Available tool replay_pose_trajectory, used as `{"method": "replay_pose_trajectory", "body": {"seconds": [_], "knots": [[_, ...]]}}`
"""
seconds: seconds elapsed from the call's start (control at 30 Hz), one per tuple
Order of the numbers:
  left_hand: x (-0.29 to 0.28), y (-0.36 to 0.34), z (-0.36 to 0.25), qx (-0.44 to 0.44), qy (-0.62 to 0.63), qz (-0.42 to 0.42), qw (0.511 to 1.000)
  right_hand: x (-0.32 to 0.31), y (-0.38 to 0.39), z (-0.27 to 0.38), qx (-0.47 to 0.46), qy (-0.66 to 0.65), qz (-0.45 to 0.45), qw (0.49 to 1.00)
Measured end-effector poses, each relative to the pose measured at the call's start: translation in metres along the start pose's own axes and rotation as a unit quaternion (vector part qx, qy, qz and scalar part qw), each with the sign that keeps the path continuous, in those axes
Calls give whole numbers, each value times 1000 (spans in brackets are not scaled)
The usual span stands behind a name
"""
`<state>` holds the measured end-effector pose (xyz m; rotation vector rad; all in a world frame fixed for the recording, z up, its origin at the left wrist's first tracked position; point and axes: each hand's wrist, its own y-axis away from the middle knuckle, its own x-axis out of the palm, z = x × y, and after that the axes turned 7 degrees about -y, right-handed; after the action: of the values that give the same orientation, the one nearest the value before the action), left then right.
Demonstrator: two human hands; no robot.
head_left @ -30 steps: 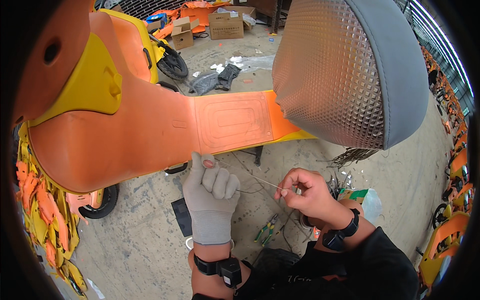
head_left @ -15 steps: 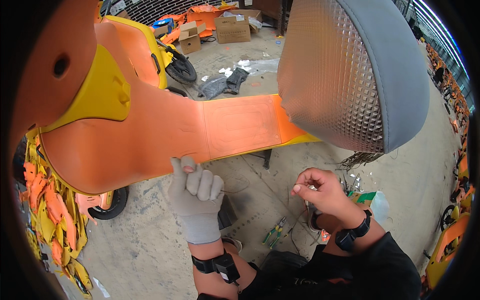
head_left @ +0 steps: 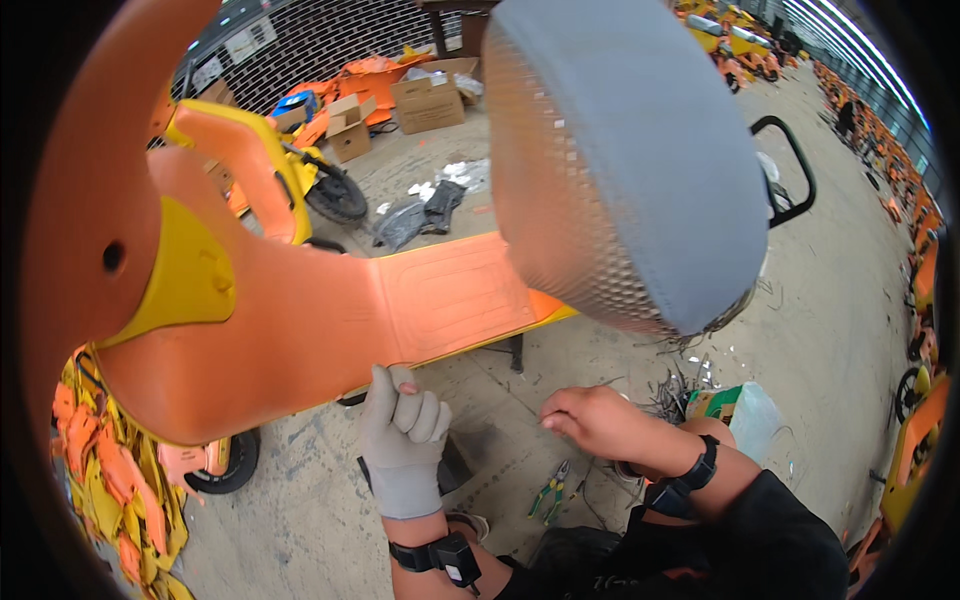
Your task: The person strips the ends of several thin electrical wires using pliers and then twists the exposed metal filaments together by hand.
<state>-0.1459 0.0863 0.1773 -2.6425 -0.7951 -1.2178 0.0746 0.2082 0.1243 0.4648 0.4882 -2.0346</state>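
Observation:
My left hand (head_left: 405, 440), in a grey knit glove with a bare fingertip showing, is curled closed just below the near edge of an orange scooter body (head_left: 300, 315). Whatever it may hold is hidden. My bare right hand (head_left: 605, 425) is closed in a pinch to its right, in the air above the floor; nothing I can name shows between its fingertips. The scooter's flat orange footboard (head_left: 455, 290) has yellow trim below. A grey seat (head_left: 640, 120) with a shiny, dimpled front covering rises at its right end.
Pliers with green and yellow handles (head_left: 549, 490) lie on the floor between my forearms. A green and white bag (head_left: 735, 412) stands at right near dark wire scraps. Yellow and orange panels (head_left: 125, 470) are heaped at left. Cardboard boxes (head_left: 428, 103) and another scooter (head_left: 245, 165) stand behind.
The view has swung, so the seat appears further left and the footboard lower. My right hand has come nearer my left and turned its back more upward. My left hand remains curled.

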Motion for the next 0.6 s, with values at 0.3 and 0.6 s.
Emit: {"method": "replay_pose_trajectory", "body": {"seconds": [0.3,0.6], "knots": [[-6,-7,13,-13,-4,32,999,19,7,8,-32,38,37,998],[-3,-15,33,-52,-19,3,998,21,11,22,-104,3,86,991]]}}
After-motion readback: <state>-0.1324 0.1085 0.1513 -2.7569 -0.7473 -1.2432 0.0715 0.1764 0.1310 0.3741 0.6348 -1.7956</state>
